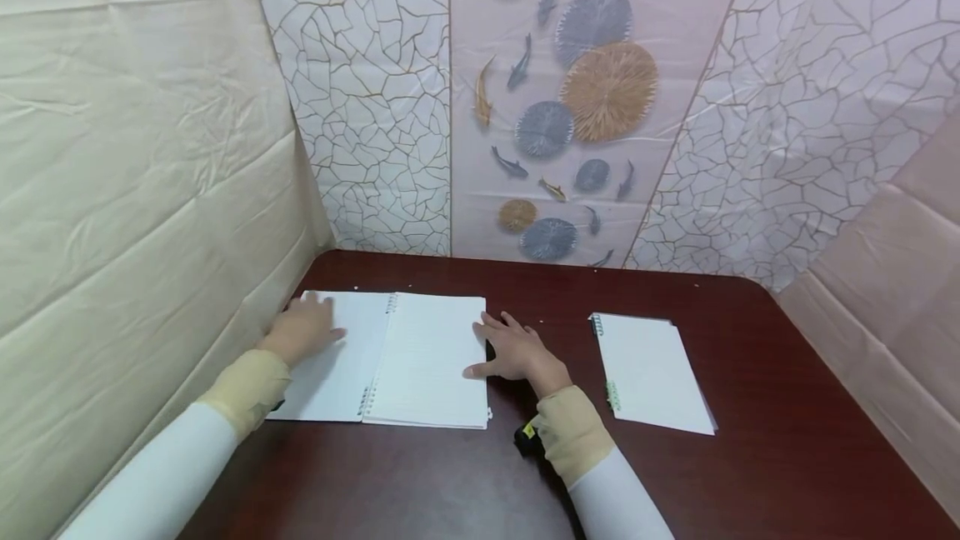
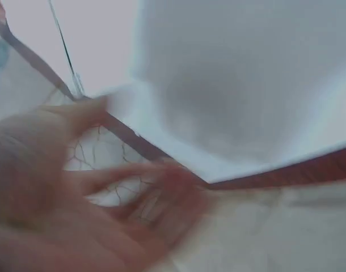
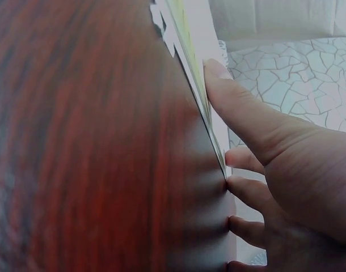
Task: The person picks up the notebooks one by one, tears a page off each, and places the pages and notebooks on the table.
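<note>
An open spiral notebook (image 1: 431, 361) lies flat on the table, its wire rings running down the middle. My left hand (image 1: 302, 329) is over its left side near the outer edge, fingers spread and thumb pointing inward. In the left wrist view that hand (image 2: 105, 209) is blurred beside the white sheet (image 2: 247, 73); contact is unclear. At the notebook's right edge, my right hand (image 1: 513, 350) has its fingers extended. The right wrist view has the thumb (image 3: 241, 102) against the edge of the pages, with the other fingertips at or near the tabletop.
A second spiral notebook (image 1: 652, 373) with a white page up lies to the right on the dark red-brown table (image 1: 420, 482). Beside my right wrist is a black device (image 1: 527, 440). Patterned cloth (image 1: 367, 107) hangs behind, and beige cloth (image 1: 135, 148) borders the left side.
</note>
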Tool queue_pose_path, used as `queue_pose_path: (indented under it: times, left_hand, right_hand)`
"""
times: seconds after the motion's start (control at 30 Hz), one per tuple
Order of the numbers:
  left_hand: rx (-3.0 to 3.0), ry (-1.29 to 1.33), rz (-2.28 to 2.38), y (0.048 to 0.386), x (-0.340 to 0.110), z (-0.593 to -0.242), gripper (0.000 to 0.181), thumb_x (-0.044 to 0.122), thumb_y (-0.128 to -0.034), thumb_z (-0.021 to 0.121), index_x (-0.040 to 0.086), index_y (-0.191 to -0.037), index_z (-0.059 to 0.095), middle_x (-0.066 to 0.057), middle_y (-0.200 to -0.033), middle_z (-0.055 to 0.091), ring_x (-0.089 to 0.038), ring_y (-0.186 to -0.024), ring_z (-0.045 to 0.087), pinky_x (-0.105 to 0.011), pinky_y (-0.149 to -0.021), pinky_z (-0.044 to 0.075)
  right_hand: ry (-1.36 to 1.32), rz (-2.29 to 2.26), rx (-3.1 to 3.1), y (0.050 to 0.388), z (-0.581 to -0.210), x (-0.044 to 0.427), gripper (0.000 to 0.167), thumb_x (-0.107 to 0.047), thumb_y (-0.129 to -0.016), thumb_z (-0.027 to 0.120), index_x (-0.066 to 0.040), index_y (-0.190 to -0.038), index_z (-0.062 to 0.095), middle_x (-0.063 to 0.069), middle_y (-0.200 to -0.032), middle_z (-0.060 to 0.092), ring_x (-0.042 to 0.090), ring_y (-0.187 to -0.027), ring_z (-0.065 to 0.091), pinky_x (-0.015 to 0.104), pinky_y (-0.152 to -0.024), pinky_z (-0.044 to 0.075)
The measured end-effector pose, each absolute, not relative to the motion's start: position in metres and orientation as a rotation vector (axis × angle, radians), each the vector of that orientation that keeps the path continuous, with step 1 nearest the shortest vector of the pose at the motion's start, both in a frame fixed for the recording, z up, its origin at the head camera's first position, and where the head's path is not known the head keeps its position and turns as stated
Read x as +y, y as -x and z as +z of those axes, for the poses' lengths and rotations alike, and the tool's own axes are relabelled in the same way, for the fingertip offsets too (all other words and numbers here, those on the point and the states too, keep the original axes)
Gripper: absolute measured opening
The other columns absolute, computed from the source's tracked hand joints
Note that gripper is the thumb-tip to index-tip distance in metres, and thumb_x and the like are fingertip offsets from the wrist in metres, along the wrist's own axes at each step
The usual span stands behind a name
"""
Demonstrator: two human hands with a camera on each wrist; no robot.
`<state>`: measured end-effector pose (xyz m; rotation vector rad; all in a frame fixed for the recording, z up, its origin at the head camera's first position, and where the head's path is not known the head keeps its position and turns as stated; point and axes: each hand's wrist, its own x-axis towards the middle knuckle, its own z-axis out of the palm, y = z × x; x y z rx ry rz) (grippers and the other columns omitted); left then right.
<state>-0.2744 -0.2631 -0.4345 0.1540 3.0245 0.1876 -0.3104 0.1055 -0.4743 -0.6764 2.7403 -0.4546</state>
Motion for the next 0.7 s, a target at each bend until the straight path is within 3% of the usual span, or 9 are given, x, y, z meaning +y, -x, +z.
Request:
queue_pose_path:
  times: [0.1, 0.23, 0.5, 0.7]
  left_hand:
    - [3.047, -0.308, 0.243, 0.289, -0.243, -0.449, 0.092, 0.06, -0.1017, 0.061, -0.005, -0.161, 0.036, -0.037, -0.16, 0.033, -0.057, -0.145, 0.036, -0.072, -0.109, 0.041]
    - [3.03, -0.426, 0.269, 0.301, -0.222, -0.467, 0.113, 0.082, -0.0937, 0.052, 0.0, -0.167, 0.025, -0.026, -0.172, 0.021, -0.051, -0.156, 0.024, -0.073, -0.117, 0.031]
    - [3.068, -0.588, 0.181, 0.309, -0.211, -0.503, 0.113, 0.083, -0.0954, 0.045, -0.001, -0.167, 0.021, -0.017, -0.176, 0.014, -0.046, -0.158, 0.021, -0.07, -0.119, 0.029]
    - [3.072, -0.524, 0.175, 0.307, -0.198, -0.502, 0.112, 0.084, -0.0961, 0.042, 0.001, -0.168, 0.022, -0.015, -0.177, 0.014, -0.044, -0.159, 0.023, -0.07, -0.12, 0.027]
  right_hand:
    - [0.677, -0.45, 2.744, 0.311, -0.475, 0.106, 0.095, -0.061, -0.091, 0.078, -0.022, -0.167, 0.037, 0.002, -0.176, 0.021, 0.038, -0.163, 0.009, 0.068, -0.125, 0.015]
    - [0.668, -0.431, 2.76, 0.312, -0.476, 0.105, 0.095, -0.061, -0.09, 0.078, -0.022, -0.167, 0.038, 0.002, -0.176, 0.022, 0.038, -0.163, 0.01, 0.067, -0.125, 0.017]
    - [0.666, -0.442, 2.746, 0.312, -0.478, 0.104, 0.095, -0.064, -0.09, 0.077, -0.023, -0.167, 0.038, 0.001, -0.176, 0.021, 0.038, -0.163, 0.009, 0.066, -0.126, 0.015]
    - [0.666, -0.433, 2.748, 0.314, -0.477, 0.106, 0.095, -0.064, -0.09, 0.077, -0.023, -0.167, 0.038, 0.0, -0.176, 0.02, 0.037, -0.163, 0.009, 0.066, -0.126, 0.016]
